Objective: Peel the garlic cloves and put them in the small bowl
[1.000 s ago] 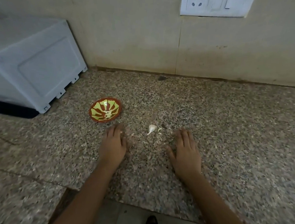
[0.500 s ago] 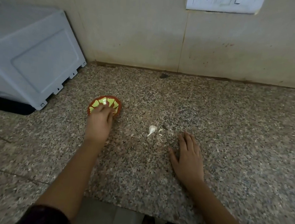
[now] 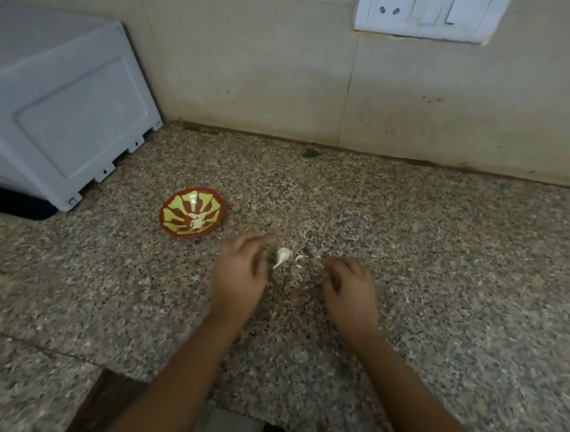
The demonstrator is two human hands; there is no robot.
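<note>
Dim warm light, blurred hands, wide-angle distortion

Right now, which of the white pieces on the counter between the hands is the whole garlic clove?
The largest one: the garlic clove with a thin pointed tail, nearest the left hand. The scraps to its right are tiny flakes.

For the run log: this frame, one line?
garlic clove: on counter between hands | left hand: empty, relaxed | right hand: curled, contents unclear | small bowl: holds cloves
</note>
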